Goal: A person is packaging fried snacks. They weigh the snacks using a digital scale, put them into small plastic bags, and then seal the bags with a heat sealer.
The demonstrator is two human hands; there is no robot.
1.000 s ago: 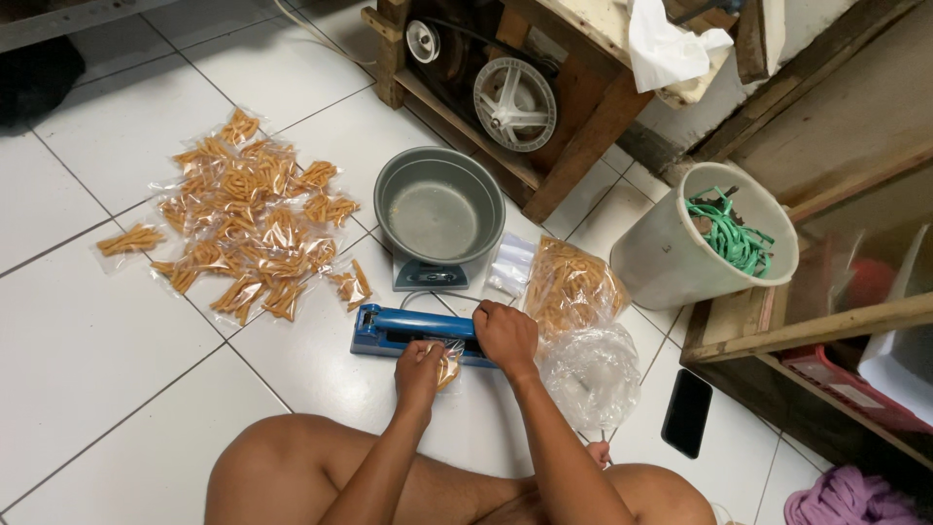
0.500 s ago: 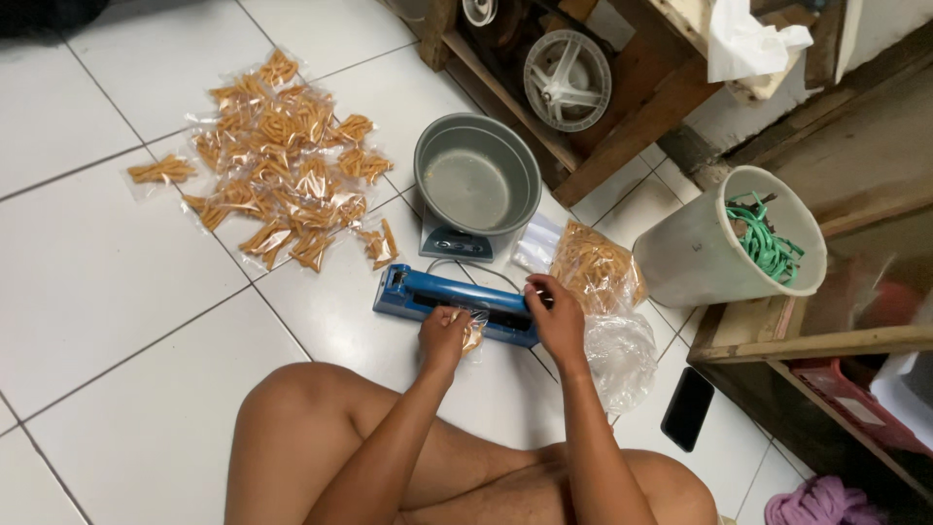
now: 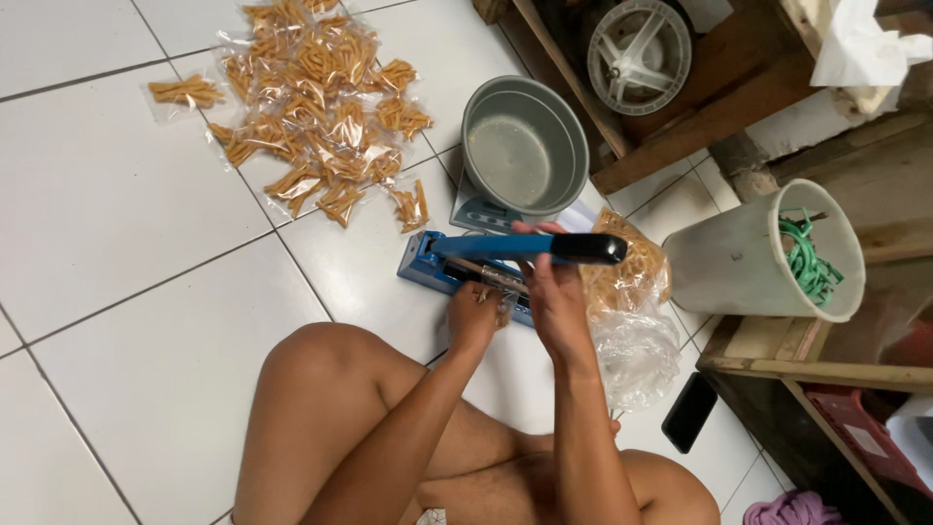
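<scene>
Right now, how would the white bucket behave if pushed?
The white bucket already lies tilted against the wooden shelf, so it would probably roll or slide. It holds only some green cord, so it is likely light.

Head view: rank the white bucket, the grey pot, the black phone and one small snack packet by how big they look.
1. White bucket and grey pot: they look about alike, so no ranking between them.
2. Black phone.
3. Lone snack packet at the pile's left edge; it lies farther from the camera, so this last place is unsure.
</scene>
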